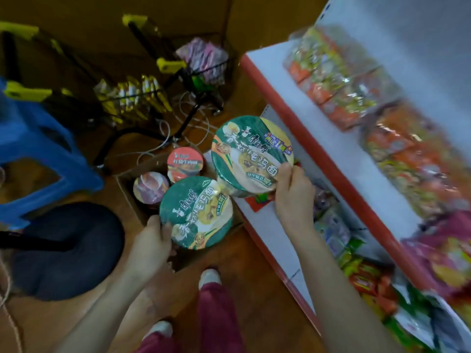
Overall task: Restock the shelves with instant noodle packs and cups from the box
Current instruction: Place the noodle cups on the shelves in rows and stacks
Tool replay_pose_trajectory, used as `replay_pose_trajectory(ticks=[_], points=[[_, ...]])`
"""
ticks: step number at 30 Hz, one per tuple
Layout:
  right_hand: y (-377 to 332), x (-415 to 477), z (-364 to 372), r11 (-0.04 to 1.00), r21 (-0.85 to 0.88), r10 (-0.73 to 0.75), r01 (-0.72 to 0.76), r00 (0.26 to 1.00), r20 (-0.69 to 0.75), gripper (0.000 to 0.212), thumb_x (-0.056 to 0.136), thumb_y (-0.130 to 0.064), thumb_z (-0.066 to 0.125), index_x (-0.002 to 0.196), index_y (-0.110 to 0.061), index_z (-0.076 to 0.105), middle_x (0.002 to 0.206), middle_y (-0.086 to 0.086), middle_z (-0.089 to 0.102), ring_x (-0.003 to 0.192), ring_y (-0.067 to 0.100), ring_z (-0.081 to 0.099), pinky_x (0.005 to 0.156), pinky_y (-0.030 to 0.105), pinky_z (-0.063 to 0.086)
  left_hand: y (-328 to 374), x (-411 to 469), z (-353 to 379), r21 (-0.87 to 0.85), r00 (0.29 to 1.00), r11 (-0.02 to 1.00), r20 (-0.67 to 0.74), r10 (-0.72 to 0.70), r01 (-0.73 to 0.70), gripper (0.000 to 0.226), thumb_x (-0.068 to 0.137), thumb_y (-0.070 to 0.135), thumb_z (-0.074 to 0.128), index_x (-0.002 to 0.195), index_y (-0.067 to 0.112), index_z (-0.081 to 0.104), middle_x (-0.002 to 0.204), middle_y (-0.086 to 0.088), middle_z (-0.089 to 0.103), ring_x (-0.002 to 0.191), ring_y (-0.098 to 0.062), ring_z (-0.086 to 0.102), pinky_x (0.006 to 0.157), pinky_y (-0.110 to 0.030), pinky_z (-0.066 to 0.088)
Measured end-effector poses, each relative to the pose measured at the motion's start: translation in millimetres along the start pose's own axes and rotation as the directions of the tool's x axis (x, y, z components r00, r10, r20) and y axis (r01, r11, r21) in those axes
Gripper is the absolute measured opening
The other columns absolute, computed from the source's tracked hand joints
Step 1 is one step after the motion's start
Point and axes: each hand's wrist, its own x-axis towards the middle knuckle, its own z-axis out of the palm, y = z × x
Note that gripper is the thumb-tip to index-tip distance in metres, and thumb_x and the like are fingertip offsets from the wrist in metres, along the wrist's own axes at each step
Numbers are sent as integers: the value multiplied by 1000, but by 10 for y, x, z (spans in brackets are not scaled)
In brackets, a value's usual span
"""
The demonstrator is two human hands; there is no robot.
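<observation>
My left hand (153, 240) grips a green-lidded noodle cup (196, 212) by its left side, above the open cardboard box (127, 192) on the floor. My right hand (293, 192) holds a second green-lidded cup (251, 155) at its lower right rim, with the thumb on the lid, raised beside the red edge of the white shelf (285, 98). The two cups touch. A red-lidded cup (184, 163) and a pinkish-lidded cup (150, 186) still stand in the box. Orange noodle multipacks (339, 80) lie in a row on the shelf.
A lower shelf (265, 225) holds mixed snack packs at the right. Behind the box stand wire baskets (204, 64) with packets on black stands, with loose white cables on the floor. A blue plastic stool (38, 154) and a dark round seat (68, 250) are at the left. My feet are below.
</observation>
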Motion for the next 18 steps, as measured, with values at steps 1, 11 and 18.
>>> replay_pose_trajectory(ticks=[1,11,18], points=[[-137,-97,-174,1000,3,17,-17,999,-28,40,100,-27,32,92,3,55,82,20,62,77,34,58,66,35,38,119,-137,-148,2,1000,1000,1,27,-27,16,99,15,37,88,4,42,60,2,52,53,-4,48,44,-13,30],[-930,-938,-2190,994,-21,89,-108,900,-426,44,96,-36,29,82,-4,56,72,18,59,67,30,51,62,33,31,1216,-1184,-1199,80,912,909,75,403,-408,21,98,24,35,91,9,48,77,-20,61,74,-38,61,68,-43,51],[-1077,-1492,-3415,968,-140,79,-208,783,-617,41,99,-18,32,76,5,57,85,34,60,72,28,46,58,27,15,2120,-1784,-1245,56,725,723,41,688,-689,23,96,17,39,77,5,44,73,-19,56,75,-38,56,64,-39,39]])
